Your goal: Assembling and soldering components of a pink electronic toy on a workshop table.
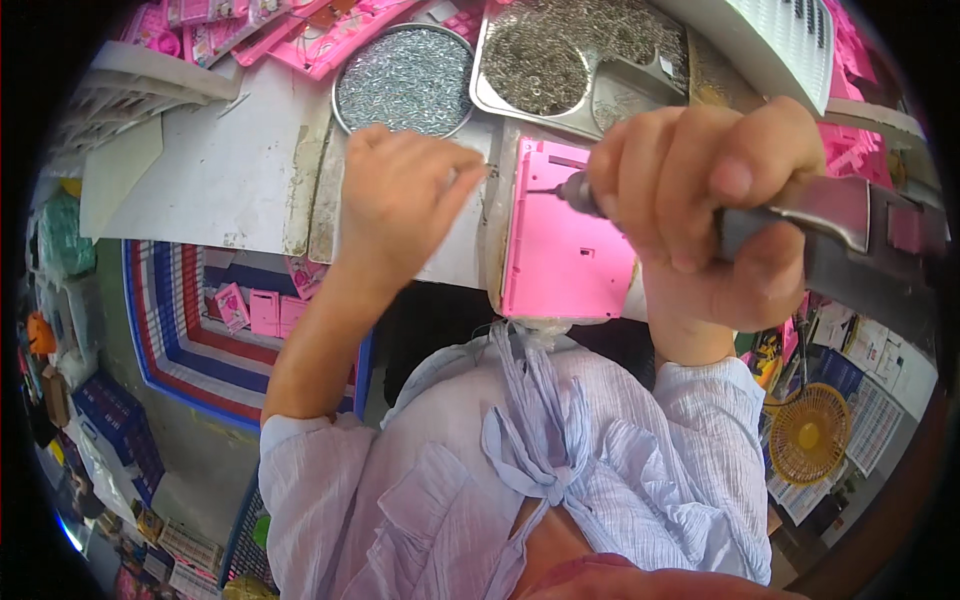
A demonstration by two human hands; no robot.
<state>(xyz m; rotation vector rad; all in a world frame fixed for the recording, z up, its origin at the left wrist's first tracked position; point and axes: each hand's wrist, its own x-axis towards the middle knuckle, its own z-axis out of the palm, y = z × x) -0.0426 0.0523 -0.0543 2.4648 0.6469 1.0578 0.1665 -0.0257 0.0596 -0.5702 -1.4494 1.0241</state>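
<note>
My right hand [715,190] is wrapped round a dark power screwdriver [850,240]. Its thin bit [542,191] points left, over the upper part of a flat pink plastic panel [570,245]; whether the tip touches it I cannot tell. The panel lies at the table's near edge, with small holes and slots in its face. My left hand [405,195] hovers just left of the panel, fingers curled and thumb pressed to the forefinger. What sits in that pinch, if anything, is too small to name. Beyond it stands a round metal dish [337,100] heaped with small silvery screws.
A steel tray [482,75] of small metal pieces stands at the back. Pink plastic parts [330,40] pile up at the far left. Below the table on the left is a striped bin [190,345] holding pink pieces. A yellow basket [808,432] sits at the right.
</note>
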